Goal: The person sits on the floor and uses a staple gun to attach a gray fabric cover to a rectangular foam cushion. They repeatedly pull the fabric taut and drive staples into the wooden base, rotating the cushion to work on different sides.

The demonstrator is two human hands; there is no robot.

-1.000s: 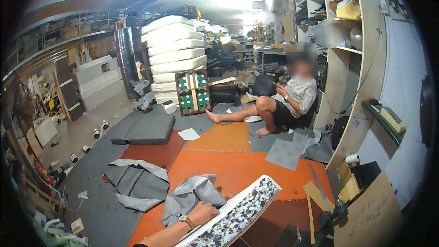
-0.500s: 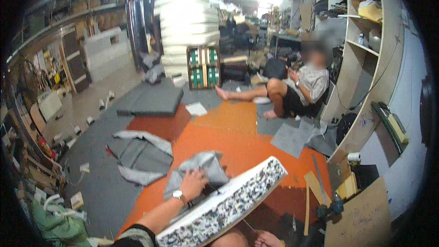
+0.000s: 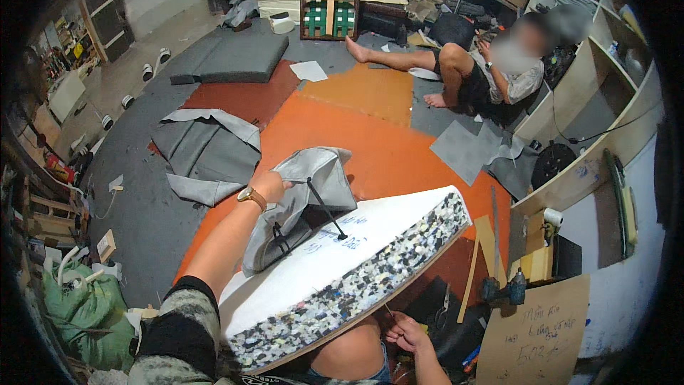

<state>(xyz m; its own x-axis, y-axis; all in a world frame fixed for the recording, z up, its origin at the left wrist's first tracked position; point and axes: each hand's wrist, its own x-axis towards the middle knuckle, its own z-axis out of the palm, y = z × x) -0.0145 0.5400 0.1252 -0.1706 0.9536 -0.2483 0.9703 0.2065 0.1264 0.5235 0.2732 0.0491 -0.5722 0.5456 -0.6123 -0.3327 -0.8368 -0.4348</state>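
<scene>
A thick white foam slab (image 3: 370,227) lies tilted across my lap, its speckled black-and-white chip-foam edge facing me. My left hand (image 3: 267,189) is closed on a grey fabric cover (image 3: 310,171) at the slab's far left side. A black cord (image 3: 325,208) runs taut from that cover to a point on the white face. Another small dark loop (image 3: 279,239) shows on the cover. Below the slab's near edge, my right hand (image 3: 406,331) pinches a thin rod (image 3: 389,311), whose upper end is hidden under the slab.
Another grey cover (image 3: 206,153) and a grey cushion (image 3: 242,57) lie on the floor to the left. A person (image 3: 491,71) sits at the far right beside shelves (image 3: 591,78). Near my right are scissors (image 3: 443,306), power drills (image 3: 516,287) and a cardboard sheet (image 3: 531,331).
My view has tipped downward. My left hand has gone from spread on the grey cover to gripping it, and the cover stands higher with the cord drawn taut. The right hand stays below the slab.
</scene>
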